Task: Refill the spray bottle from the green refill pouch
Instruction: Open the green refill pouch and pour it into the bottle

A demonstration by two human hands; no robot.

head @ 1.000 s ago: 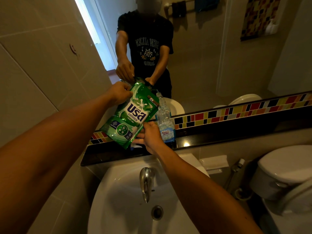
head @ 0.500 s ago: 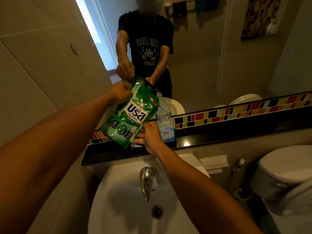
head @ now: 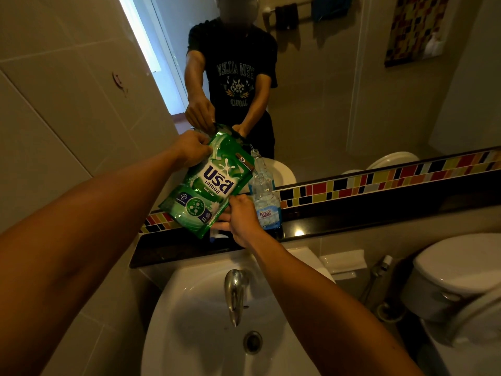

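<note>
The green refill pouch (head: 208,183) is tilted, its upper right corner beside the open neck of the clear spray bottle (head: 264,196). The bottle stands uncapped on the black ledge (head: 352,221) under the mirror, with blue liquid low inside and a blue label. My left hand (head: 191,147) grips the pouch's upper left edge. My right hand (head: 241,215) pinches the pouch's lower right corner, just in front of the bottle. A white and blue object (head: 217,236), partly hidden, lies on the ledge beneath the pouch.
A white sink (head: 189,335) with a chrome tap (head: 235,294) sits directly below my arms. A toilet (head: 458,272) stands at the right with a hose sprayer (head: 382,264) beside it. The mirror (head: 339,90) above the ledge reflects a person. Tiled wall closes the left side.
</note>
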